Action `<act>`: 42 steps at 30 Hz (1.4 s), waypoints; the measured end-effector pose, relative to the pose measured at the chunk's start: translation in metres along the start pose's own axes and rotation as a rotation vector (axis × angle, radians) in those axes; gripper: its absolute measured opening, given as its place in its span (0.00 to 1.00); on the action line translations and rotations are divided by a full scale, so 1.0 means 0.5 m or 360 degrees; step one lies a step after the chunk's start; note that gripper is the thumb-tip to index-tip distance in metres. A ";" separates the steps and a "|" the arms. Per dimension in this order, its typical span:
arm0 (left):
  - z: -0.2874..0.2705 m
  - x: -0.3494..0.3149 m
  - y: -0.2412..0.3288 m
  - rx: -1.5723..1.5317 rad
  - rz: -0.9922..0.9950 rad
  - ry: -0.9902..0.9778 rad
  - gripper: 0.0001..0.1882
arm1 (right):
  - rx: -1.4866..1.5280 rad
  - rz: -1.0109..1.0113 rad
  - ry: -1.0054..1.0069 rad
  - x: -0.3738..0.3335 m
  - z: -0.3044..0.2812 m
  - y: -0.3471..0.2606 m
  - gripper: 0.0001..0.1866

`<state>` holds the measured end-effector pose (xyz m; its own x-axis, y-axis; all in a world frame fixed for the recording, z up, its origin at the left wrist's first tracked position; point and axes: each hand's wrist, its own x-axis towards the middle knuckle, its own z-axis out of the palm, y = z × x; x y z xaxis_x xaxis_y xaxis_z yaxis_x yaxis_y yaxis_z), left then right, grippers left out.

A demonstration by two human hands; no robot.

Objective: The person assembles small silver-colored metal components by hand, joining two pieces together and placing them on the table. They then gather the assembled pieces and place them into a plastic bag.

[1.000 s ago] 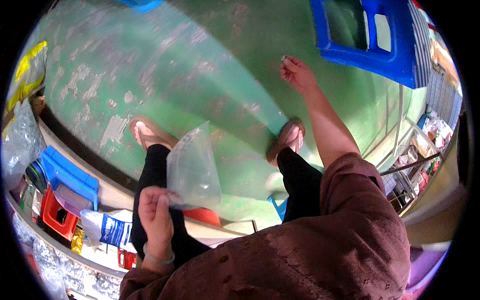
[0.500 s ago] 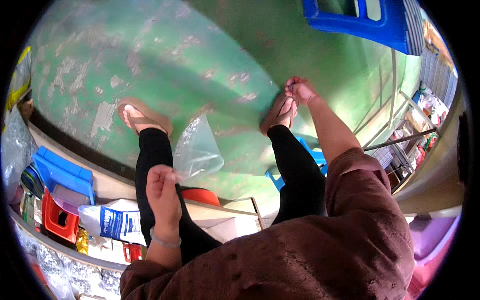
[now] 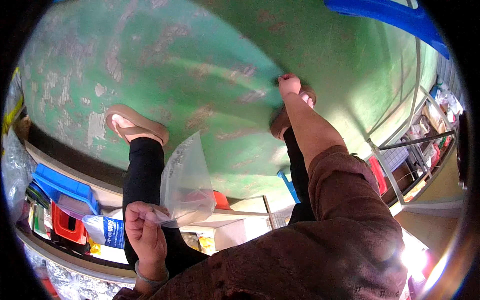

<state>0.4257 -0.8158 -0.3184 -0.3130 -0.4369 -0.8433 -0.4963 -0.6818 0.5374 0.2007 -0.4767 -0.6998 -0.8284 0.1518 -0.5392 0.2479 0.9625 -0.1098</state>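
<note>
My left hand is pinched on the edge of a clear plastic bag, which hangs open and looks largely see-through. Down by the worn green floor, my right hand has its fingers closed together. A tiny bright spot shows at its fingertips, too small to name. Just behind that hand is the brown flip-flop on my right foot, partly hidden by my forearm. The other brown flip-flop is on my left foot, to the left of the bag.
A blue plastic stool stands at the far right. Metal rack bars and cluttered shelves line the right side. At lower left, a shelf holds a blue bin, a red basket and a white-and-blue package.
My right hand has shifted slightly left, beyond the foot, to where a small speck lay on the floor. My left hand and the bag have come nearer to me and a little left.
</note>
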 end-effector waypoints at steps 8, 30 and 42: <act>-0.010 0.004 0.007 -0.0020 -0.0028 -0.0045 0.03 | 0.0136 0.0136 -0.0390 0.002 -0.007 0.003 0.07; -0.012 -0.249 0.202 0.0061 0.0334 -0.0360 0.05 | 0.2203 -0.0521 -0.1601 -0.639 -0.972 -0.457 0.06; 0.061 -0.412 0.414 0.0074 0.0674 -0.0287 0.06 | 0.2590 -0.0103 -0.0292 -0.509 -1.282 -0.424 0.05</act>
<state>0.3628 -0.8492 -0.0336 -0.6299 -0.5593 -0.5390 -0.3287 -0.4368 0.8374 0.0369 -0.5753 -0.0038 -0.8201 -0.0181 -0.5720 0.5520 -0.2885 -0.7823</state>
